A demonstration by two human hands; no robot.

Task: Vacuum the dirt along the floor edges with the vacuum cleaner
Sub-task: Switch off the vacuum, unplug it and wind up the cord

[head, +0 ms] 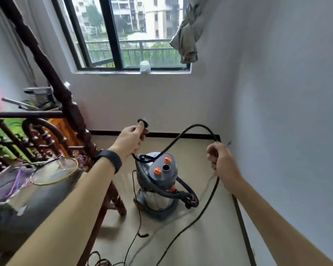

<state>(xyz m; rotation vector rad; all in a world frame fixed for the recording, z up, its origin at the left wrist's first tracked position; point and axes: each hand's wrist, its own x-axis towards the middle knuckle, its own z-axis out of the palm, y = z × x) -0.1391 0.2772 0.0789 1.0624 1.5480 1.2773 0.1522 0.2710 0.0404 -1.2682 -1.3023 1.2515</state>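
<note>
so right now i've got both hands on the cord and neither on the vacuum itself. my left hand is clenched round what looks like the plug, whose black end pokes up above my fingers. my right hand is curled round the cord further along.

the cord drops out under my left fist and loops up in a tall arc over the vacuum. it comes down into my right hand, then trails off toward me along the right wall. so its long run goes left to right between my hands, then down and back.

the vacuum stands upright on the floor, below and between my hands, a bit closer to the left one. its hose is wrapped round the body and the nozzle end lies at its right side, untouched. the skirting i'm meant to clean along runs just behind it on the far wall and down the right wall.

my guess is the plug has to go in somewhere first, but i can't see a socket from here. after that my right hand is the handier one for the hose, since the nozzle end is on that side. there's also a thin wire on the floor left of the vacuum that could snag.
</note>
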